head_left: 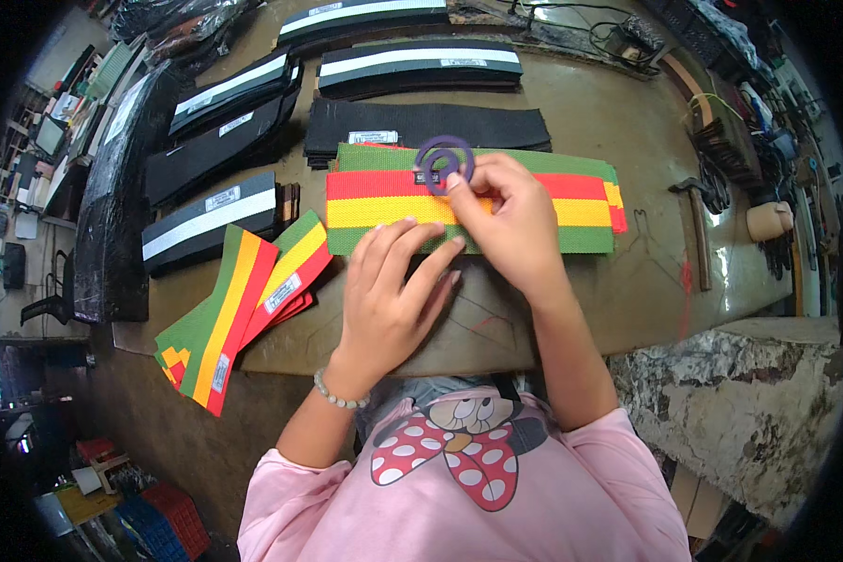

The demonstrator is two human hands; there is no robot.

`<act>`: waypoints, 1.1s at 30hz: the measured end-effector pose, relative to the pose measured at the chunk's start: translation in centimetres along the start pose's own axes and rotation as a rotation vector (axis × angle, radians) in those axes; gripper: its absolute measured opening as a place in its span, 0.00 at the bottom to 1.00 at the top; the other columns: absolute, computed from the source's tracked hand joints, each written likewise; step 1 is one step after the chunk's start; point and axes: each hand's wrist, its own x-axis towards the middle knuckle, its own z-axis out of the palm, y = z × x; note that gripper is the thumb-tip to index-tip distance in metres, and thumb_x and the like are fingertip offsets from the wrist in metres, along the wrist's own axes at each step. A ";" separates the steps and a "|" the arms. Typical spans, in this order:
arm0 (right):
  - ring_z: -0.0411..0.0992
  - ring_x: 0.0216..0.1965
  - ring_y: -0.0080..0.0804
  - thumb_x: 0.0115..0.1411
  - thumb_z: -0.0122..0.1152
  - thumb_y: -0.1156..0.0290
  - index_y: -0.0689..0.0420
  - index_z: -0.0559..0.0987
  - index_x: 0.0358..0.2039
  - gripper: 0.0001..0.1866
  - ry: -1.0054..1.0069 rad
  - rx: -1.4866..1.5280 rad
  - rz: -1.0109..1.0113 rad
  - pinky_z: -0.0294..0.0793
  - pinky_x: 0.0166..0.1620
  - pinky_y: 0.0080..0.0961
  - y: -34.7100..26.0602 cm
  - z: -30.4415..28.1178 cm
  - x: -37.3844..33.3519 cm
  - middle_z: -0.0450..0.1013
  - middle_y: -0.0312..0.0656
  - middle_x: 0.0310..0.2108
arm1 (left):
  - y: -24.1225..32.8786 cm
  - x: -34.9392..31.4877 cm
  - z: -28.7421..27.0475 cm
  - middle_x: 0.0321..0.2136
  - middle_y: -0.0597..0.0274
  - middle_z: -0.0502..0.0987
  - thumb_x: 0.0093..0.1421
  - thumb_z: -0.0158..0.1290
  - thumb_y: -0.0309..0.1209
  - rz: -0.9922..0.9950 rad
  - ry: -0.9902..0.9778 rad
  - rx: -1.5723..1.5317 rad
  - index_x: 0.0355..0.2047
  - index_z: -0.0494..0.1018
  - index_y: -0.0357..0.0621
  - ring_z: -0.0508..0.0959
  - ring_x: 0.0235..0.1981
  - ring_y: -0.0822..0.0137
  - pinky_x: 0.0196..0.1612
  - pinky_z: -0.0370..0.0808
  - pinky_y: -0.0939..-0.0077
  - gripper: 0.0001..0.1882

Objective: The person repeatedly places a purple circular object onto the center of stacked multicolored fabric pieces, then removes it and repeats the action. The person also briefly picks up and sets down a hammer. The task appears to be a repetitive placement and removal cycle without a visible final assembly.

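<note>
My right hand (520, 211) pinched a dark purple ring-shaped object (444, 141) between thumb and fingers, right by the small dark label (425, 177) on the red band of a green, yellow and red striped woven strip (370, 213). That strip lay across the top of a stack on the brown table (642, 300), and my left hand (384, 300), open with fingers spread, rested on its near edge. The fanned striped strips (239, 309) to my left, bearing pale labels, looked finished; the stack seemed still unfinished, but I couldn't tell how many remained.
</note>
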 end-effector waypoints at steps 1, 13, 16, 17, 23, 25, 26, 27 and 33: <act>0.74 0.32 0.28 0.61 0.63 0.63 0.60 0.78 0.25 0.14 0.017 0.129 0.003 0.72 0.34 0.26 0.2 -0.6 0.2 0.74 0.36 0.30 | -0.1 0.6 -0.1 0.48 0.61 0.75 0.54 0.61 0.28 0.013 -0.041 -0.009 0.46 0.77 0.47 0.73 0.51 0.55 0.56 0.68 0.55 0.18; 0.76 0.34 0.22 0.65 0.63 0.69 0.59 0.79 0.44 0.10 0.796 0.544 0.104 0.78 0.39 0.18 12.1 -22.0 -4.0 0.79 0.39 0.38 | -4.0 -0.1 -12.5 0.37 0.52 0.79 0.60 0.49 0.20 -0.315 0.157 0.212 0.43 0.78 0.38 0.77 0.40 0.56 0.49 0.70 0.64 0.12; 0.75 0.34 0.27 0.65 0.63 0.65 0.60 0.80 0.38 0.11 0.892 -0.186 0.159 0.74 0.38 0.26 16.5 -26.0 -5.6 0.78 0.40 0.36 | -7.5 -4.4 -15.7 0.38 0.51 0.78 0.65 0.48 0.24 -0.583 0.084 0.208 0.45 0.76 0.35 0.76 0.43 0.54 0.51 0.70 0.63 0.12; 0.75 0.33 0.29 0.65 0.63 0.63 0.61 0.80 0.36 0.12 0.910 -0.495 0.208 0.73 0.38 0.29 17.5 -26.9 -6.2 0.78 0.41 0.36 | -8.5 -6.0 -16.0 0.41 0.51 0.78 0.66 0.48 0.25 -0.665 -0.030 0.307 0.46 0.76 0.35 0.76 0.46 0.53 0.53 0.69 0.63 0.12; 0.71 0.31 0.47 0.61 0.62 0.63 0.64 0.76 0.31 0.14 0.831 -0.842 0.190 0.70 0.38 0.40 20.5 -29.0 -8.4 0.72 0.49 0.28 | -7.4 -7.8 -11.8 0.52 0.52 0.76 0.65 0.53 0.28 -0.627 0.083 0.284 0.46 0.77 0.35 0.75 0.54 0.53 0.59 0.68 0.62 0.12; 0.71 0.31 0.49 0.60 0.62 0.63 0.65 0.75 0.30 0.15 0.958 -0.911 0.024 0.70 0.38 0.42 20.7 -29.1 -8.5 0.72 0.50 0.28 | -4.7 -4.7 -9.0 0.45 0.51 0.78 0.62 0.56 0.25 -0.500 0.103 0.120 0.43 0.78 0.35 0.78 0.48 0.56 0.54 0.71 0.64 0.10; 0.71 0.31 0.49 0.61 0.62 0.63 0.65 0.75 0.31 0.15 0.875 -0.950 0.129 0.70 0.38 0.41 20.5 -29.0 -8.5 0.72 0.50 0.28 | -3.2 -2.8 -7.0 0.44 0.53 0.79 0.59 0.59 0.24 -0.448 0.082 -0.008 0.42 0.79 0.37 0.78 0.47 0.57 0.51 0.73 0.65 0.11; 0.71 0.31 0.48 0.61 0.62 0.63 0.65 0.75 0.31 0.16 0.772 -1.025 0.171 0.70 0.38 0.40 20.1 -28.9 -8.4 0.73 0.49 0.28 | -1.7 -1.0 -5.3 0.43 0.54 0.79 0.56 0.62 0.24 -0.342 0.008 -0.107 0.43 0.80 0.39 0.78 0.46 0.58 0.49 0.74 0.66 0.13; 0.70 0.40 0.22 0.66 0.59 0.67 0.61 0.77 0.43 0.11 0.647 -0.160 0.263 0.69 0.44 0.23 11.7 -23.1 -7.2 0.75 0.38 0.39 | 2.4 5.7 2.5 0.39 0.58 0.79 0.53 0.64 0.24 0.053 -0.041 -0.145 0.42 0.80 0.43 0.78 0.39 0.57 0.43 0.76 0.66 0.15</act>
